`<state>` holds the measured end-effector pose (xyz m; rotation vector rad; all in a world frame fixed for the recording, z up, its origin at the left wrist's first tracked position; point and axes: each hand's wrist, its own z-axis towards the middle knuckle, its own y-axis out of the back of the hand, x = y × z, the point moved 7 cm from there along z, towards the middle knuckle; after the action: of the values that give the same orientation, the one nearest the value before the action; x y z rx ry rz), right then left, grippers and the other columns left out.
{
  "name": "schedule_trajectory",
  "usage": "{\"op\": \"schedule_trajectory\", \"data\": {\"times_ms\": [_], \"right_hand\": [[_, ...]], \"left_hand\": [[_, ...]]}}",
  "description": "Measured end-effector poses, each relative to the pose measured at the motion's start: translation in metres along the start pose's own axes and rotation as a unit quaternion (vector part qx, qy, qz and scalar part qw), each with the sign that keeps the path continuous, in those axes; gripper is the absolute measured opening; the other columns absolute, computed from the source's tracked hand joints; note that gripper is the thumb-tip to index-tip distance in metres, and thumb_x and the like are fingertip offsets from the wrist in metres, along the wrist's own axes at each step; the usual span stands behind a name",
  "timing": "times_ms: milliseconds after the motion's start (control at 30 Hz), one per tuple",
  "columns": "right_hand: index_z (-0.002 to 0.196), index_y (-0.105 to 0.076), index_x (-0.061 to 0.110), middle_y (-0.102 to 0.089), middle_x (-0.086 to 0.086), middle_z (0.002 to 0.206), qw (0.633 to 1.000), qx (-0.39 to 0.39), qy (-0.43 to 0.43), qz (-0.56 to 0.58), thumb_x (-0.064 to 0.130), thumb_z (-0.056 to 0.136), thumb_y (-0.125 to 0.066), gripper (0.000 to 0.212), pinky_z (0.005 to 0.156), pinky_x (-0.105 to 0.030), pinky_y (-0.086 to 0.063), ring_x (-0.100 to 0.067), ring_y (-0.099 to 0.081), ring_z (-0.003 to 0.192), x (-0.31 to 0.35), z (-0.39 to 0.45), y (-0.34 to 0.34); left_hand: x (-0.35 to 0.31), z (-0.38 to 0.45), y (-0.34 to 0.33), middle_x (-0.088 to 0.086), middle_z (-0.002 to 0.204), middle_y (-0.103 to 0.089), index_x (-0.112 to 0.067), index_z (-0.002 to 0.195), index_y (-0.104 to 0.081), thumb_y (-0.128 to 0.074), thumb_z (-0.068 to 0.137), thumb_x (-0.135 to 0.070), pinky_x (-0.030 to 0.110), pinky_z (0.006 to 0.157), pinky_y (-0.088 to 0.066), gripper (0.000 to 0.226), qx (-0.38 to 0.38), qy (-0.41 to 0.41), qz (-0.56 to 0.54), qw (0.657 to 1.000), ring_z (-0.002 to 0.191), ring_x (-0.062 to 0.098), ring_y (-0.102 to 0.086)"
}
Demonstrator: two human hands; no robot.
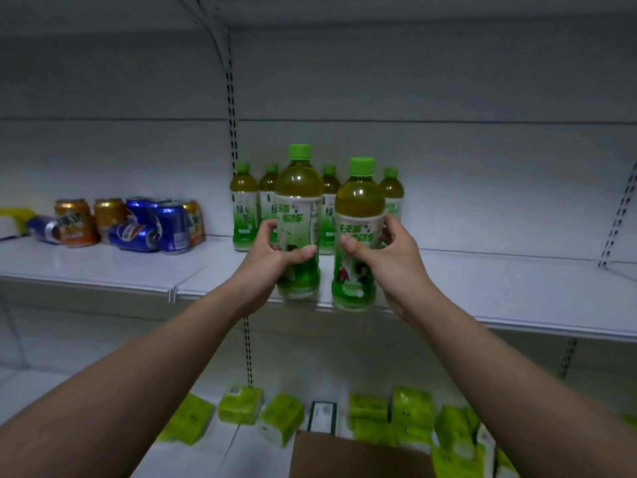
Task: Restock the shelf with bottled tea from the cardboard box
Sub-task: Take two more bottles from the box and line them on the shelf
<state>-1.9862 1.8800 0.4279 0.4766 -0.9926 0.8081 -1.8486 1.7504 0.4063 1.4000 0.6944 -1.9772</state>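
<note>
Each of my hands holds an upright green-capped bottle of tea over the front edge of the white shelf (482, 291). My left hand (272, 253) grips the left bottle (299, 201) around its label. My right hand (386, 257) grips the right bottle (358, 215), which sits a little lower and nearer. Behind them several more tea bottles (244, 208) stand in a row at the back of the shelf. A brown flap of the cardboard box (358, 457) shows at the bottom edge, between my forearms.
Orange and blue drink cans (138, 224) crowd the left part of the same shelf, some lying on their side. Several green tissue packs (241, 405) lie on the lower shelf. Slotted metal uprights (232, 132) run up the back wall.
</note>
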Motion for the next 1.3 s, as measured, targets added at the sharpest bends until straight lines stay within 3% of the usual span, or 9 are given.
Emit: {"op": "schedule_trajectory", "data": {"times_ms": [100,300,400,633,733,800,967,1133,1300], "right_hand": [[0.121,-0.059,0.030,-0.069,0.010,0.116,1.000,0.014,-0.006,-0.017,0.027,0.071,-0.084,0.056,0.099,-0.042,-0.052,-0.010,-0.064,0.110,-0.011,0.016,-0.003],[0.125,-0.057,0.027,-0.068,0.007,0.119,0.999,0.009,-0.040,0.018,0.027,0.075,-0.080,0.055,0.099,-0.044,-0.051,-0.013,-0.064,0.112,-0.035,0.035,-0.006],[0.127,-0.055,0.029,-0.067,0.007,0.121,0.999,0.014,-0.047,0.017,0.030,0.078,-0.078,0.055,0.097,-0.039,-0.052,-0.013,-0.062,0.113,-0.041,0.043,-0.006],[0.134,-0.049,0.030,-0.062,0.009,0.124,0.997,0.040,-0.057,-0.033,0.037,0.082,-0.072,0.057,0.096,-0.031,-0.047,-0.010,-0.057,0.114,-0.042,0.046,-0.007],[0.132,-0.046,0.027,-0.059,0.016,0.111,0.993,0.061,-0.065,-0.081,0.029,0.081,-0.074,0.058,0.094,-0.028,-0.047,-0.001,-0.057,0.101,-0.042,0.039,-0.006],[0.132,-0.043,0.026,-0.056,0.018,0.106,0.987,0.076,-0.070,-0.125,0.021,0.079,-0.077,0.063,0.090,-0.023,-0.047,-0.003,-0.057,0.100,-0.046,0.031,-0.005],[0.134,-0.044,0.024,-0.055,0.012,0.111,0.982,0.033,-0.066,-0.175,0.020,0.075,-0.081,0.070,0.098,-0.031,-0.049,-0.012,-0.056,0.111,-0.049,0.025,-0.004],[0.134,-0.046,0.020,-0.055,0.011,0.115,0.980,0.035,-0.053,-0.188,0.022,0.074,-0.082,0.069,0.091,-0.022,-0.044,-0.008,-0.053,0.106,-0.050,0.031,-0.025],[0.130,-0.048,0.022,-0.055,0.017,0.103,0.982,0.039,-0.044,-0.179,0.021,0.075,-0.081,0.064,0.084,-0.018,-0.043,-0.003,-0.055,0.098,-0.061,0.046,-0.061]], "left_hand": [[0.006,0.011,0.004,0.004,0.117,-0.066,-0.019,0.133,-0.038,-0.078,0.074,-0.006,0.051,0.104,-0.044,0.073,-0.010,0.011,0.015,1.000,0.112,0.023,-0.062],[0.026,0.025,0.004,-0.001,0.117,-0.064,-0.024,0.134,-0.035,-0.077,0.076,-0.009,0.037,0.095,-0.046,0.072,-0.009,0.020,0.029,0.999,0.110,0.015,-0.059],[0.035,0.034,0.006,-0.002,0.116,-0.064,-0.026,0.133,-0.034,-0.077,0.077,-0.011,0.035,0.092,-0.047,0.073,-0.017,0.022,0.022,0.999,0.111,0.016,-0.059],[0.041,0.043,0.005,0.001,0.124,-0.059,-0.027,0.138,-0.027,-0.078,0.077,-0.017,0.040,0.104,-0.044,0.080,-0.026,0.022,0.060,0.998,0.118,0.020,-0.056],[0.038,0.038,0.005,-0.010,0.111,-0.056,-0.027,0.139,-0.025,-0.080,0.075,-0.017,0.035,0.103,-0.044,0.085,-0.029,0.013,0.111,0.993,0.114,0.017,-0.054],[0.034,0.033,0.005,-0.016,0.102,-0.051,-0.026,0.139,-0.026,-0.081,0.074,-0.015,0.029,0.097,-0.044,0.086,-0.038,0.003,0.147,0.988,0.106,0.013,-0.052],[0.026,0.030,0.007,-0.006,0.120,-0.056,-0.024,0.139,-0.036,-0.079,0.076,-0.013,0.023,0.089,-0.043,0.077,-0.033,-0.011,0.178,0.983,0.111,0.013,-0.053],[0.025,0.034,0.023,-0.010,0.113,-0.058,-0.026,0.134,-0.043,-0.077,0.078,-0.011,0.024,0.090,-0.045,0.068,-0.034,-0.014,0.185,0.982,0.104,0.010,-0.055],[0.029,0.045,0.057,-0.010,0.112,-0.059,-0.025,0.133,-0.044,-0.076,0.078,-0.012,0.027,0.091,-0.047,0.065,-0.062,-0.013,0.189,0.980,0.104,0.011,-0.057]]}}
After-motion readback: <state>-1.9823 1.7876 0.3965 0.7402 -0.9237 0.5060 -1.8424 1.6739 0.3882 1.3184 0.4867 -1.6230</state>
